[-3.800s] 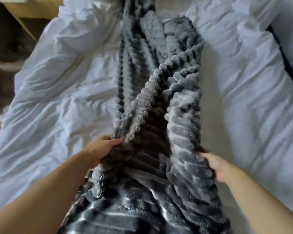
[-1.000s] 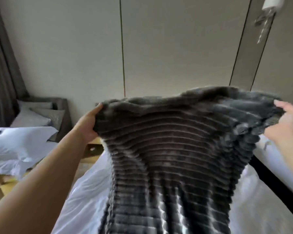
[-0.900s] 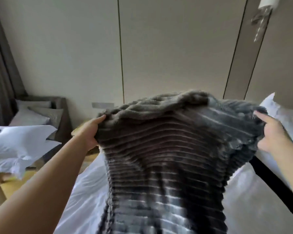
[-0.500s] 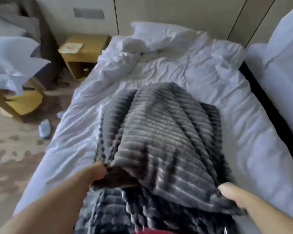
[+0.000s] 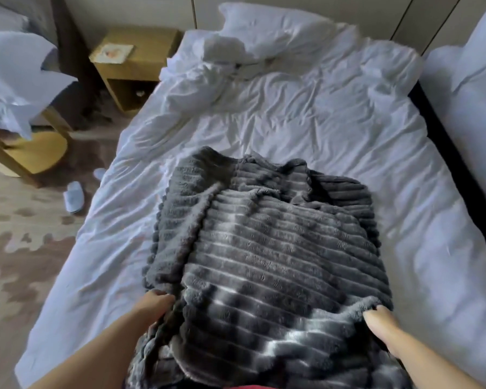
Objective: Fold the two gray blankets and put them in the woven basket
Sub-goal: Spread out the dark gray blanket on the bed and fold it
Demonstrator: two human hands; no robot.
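A gray ribbed plush blanket (image 5: 270,248) lies doubled over on the near half of the white bed (image 5: 306,119), its folded layers spreading toward me. My left hand (image 5: 155,304) grips the blanket's near left edge, fingers tucked into the fabric. My right hand (image 5: 382,324) grips the near right corner, fingertips under the top layer. I see only one gray blanket. No woven basket is in view.
A white pillow (image 5: 267,26) and rumpled sheets lie at the bed's head. A wooden nightstand (image 5: 135,60) stands left of the bed. A low wooden table (image 5: 26,147) with white bedding and white slippers (image 5: 73,196) are on the patterned carpet. A second bed (image 5: 472,113) is at right.
The blanket was held up high in front of me; both hands have brought it down onto the bed, folded over, and the view has tipped down from the wall to the bed.
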